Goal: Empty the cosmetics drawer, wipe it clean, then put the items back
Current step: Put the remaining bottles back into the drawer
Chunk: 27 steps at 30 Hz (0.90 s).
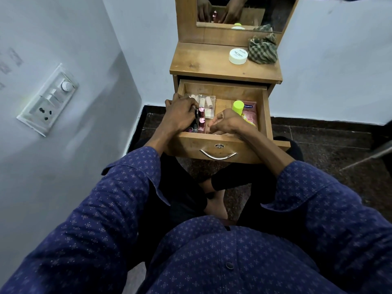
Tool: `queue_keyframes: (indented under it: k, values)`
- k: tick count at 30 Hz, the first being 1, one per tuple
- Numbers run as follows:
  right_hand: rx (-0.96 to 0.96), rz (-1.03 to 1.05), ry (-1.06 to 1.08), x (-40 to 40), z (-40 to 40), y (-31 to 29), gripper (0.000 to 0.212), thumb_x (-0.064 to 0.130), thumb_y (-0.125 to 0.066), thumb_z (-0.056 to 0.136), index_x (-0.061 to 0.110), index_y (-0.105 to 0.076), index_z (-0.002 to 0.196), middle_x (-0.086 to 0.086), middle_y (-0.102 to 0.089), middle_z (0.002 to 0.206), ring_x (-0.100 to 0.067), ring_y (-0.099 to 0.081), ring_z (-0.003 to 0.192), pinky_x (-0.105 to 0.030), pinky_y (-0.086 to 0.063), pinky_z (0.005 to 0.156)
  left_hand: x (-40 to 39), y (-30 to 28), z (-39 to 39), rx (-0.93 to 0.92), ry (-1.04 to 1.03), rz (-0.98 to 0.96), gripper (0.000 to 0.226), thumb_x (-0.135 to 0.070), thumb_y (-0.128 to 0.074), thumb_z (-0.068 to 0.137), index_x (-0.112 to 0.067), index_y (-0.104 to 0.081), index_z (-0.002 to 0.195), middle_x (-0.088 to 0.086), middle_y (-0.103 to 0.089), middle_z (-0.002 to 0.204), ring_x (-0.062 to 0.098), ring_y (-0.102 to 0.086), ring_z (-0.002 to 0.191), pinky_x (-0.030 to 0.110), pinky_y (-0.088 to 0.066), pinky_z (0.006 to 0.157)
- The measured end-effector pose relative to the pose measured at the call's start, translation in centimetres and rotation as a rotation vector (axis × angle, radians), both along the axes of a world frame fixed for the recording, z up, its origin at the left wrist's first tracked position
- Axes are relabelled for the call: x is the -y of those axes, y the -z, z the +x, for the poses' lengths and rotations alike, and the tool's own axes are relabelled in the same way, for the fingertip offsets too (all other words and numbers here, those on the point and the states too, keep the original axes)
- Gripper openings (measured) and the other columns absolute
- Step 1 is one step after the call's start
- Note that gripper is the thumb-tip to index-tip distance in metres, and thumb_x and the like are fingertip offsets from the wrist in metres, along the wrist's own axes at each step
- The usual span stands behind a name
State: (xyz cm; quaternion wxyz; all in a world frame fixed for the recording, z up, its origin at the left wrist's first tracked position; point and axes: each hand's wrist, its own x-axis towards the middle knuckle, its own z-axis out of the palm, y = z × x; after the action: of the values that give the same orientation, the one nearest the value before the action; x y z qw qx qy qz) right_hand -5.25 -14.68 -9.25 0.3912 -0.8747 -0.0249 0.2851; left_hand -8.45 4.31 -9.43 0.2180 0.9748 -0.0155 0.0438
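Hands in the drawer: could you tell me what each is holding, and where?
Left hand pinches a dark slim item by its upper end, beside the pink bottles. Right hand: cannot tell.
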Motion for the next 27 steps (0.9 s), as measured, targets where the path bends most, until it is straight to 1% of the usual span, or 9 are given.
queue_keyframes:
  k: [3,4,6,11,13,19,22,24,27]
  values:
    - [-0.093,0.146,0.077,0.7,-0.1,-1.7,0.012,-0.012,-0.074,0.087,-0.004,-0.066,0.086,-0.026,-0.074,0.090,-0.020,-0.077,0.065,-0.030,-0.065,0.066,0.1,0.0,-0.1,-0.002,0.007,-0.003,0.033,-0.019,-0.044,0.103,-0.016,-0.070,0.122,0.005,-0.065,0.135,0.028,-0.041,0.132,0.052,-0.029,0.104]
    - [-0.063,0.173,0.086,1.2,0.1,-2.2,0.010,-0.013,-0.073,0.088,-0.006,-0.065,0.090,-0.028,-0.074,0.093,-0.023,-0.078,0.069,-0.033,-0.066,0.070,0.1,0.0,-0.1,-0.003,0.008,-0.003,0.033,-0.018,-0.044,0.103,-0.016,-0.070,0.123,0.006,-0.065,0.136,0.028,-0.041,0.132,0.052,-0.030,0.104]
    - [0.098,0.168,0.075,2.4,0.4,-3.3,0.010,-0.007,-0.073,0.089,-0.004,-0.068,0.097,-0.024,-0.077,0.095,-0.024,-0.079,0.077,-0.037,-0.066,0.076,0.1,0.0,-0.1,-0.003,0.006,-0.005,0.033,-0.019,-0.044,0.103,-0.015,-0.069,0.124,0.006,-0.065,0.135,0.029,-0.042,0.132,0.053,-0.030,0.104]
    - [0.644,-0.092,0.055,6.4,2.6,-5.1,0.025,0.035,-0.090,0.076,0.021,-0.075,0.090,0.005,-0.073,0.085,-0.012,-0.067,0.078,-0.026,-0.048,0.061,0.0,0.1,0.0,0.003,0.007,-0.004,0.034,-0.020,-0.042,0.104,-0.016,-0.070,0.123,0.007,-0.066,0.133,0.029,-0.042,0.131,0.053,-0.030,0.103]
    - [0.628,-0.207,-0.017,7.3,3.5,-5.0,0.037,0.041,-0.094,0.069,0.022,-0.074,0.094,0.003,-0.068,0.094,-0.015,-0.062,0.087,-0.028,-0.041,0.062,0.1,0.1,0.0,0.001,0.010,0.001,0.034,-0.021,-0.042,0.104,-0.016,-0.070,0.122,0.006,-0.066,0.134,0.029,-0.042,0.130,0.053,-0.030,0.102]
    - [0.630,-0.332,-0.127,7.4,3.8,-3.3,0.047,0.034,-0.096,0.069,0.015,-0.074,0.105,-0.007,-0.074,0.104,-0.026,-0.067,0.095,-0.040,-0.055,0.077,0.0,0.1,0.0,-0.004,0.010,0.004,0.035,-0.019,-0.042,0.103,-0.019,-0.070,0.124,0.005,-0.066,0.134,0.028,-0.041,0.132,0.050,-0.028,0.100]
    - [0.566,-0.273,-0.073,7.2,4.1,-3.1,0.035,0.032,-0.095,0.071,0.016,-0.076,0.095,-0.002,-0.073,0.096,-0.018,-0.065,0.085,-0.030,-0.047,0.067,0.0,0.1,0.0,-0.002,0.011,0.002,0.035,-0.019,-0.043,0.102,-0.019,-0.070,0.124,0.005,-0.066,0.133,0.028,-0.041,0.132,0.049,-0.027,0.099]
    - [0.437,-0.166,-0.006,7.3,4.6,-3.3,0.030,0.034,-0.095,0.072,0.015,-0.077,0.088,-0.001,-0.074,0.091,-0.015,-0.067,0.082,-0.030,-0.053,0.067,0.0,0.2,0.0,-0.003,0.011,-0.002,0.035,-0.019,-0.043,0.102,-0.019,-0.070,0.124,0.004,-0.066,0.133,0.028,-0.041,0.132,0.048,-0.027,0.099]
    - [0.263,0.038,0.076,7.4,4.6,-4.0,0.037,0.036,-0.090,0.078,0.006,-0.076,0.094,-0.007,-0.076,0.086,-0.012,-0.067,0.070,-0.027,-0.055,0.066,-0.1,0.2,0.1,0.006,0.008,-0.007,0.034,-0.018,-0.044,0.102,-0.020,-0.070,0.123,0.004,-0.067,0.133,0.028,-0.042,0.130,0.046,-0.026,0.095]
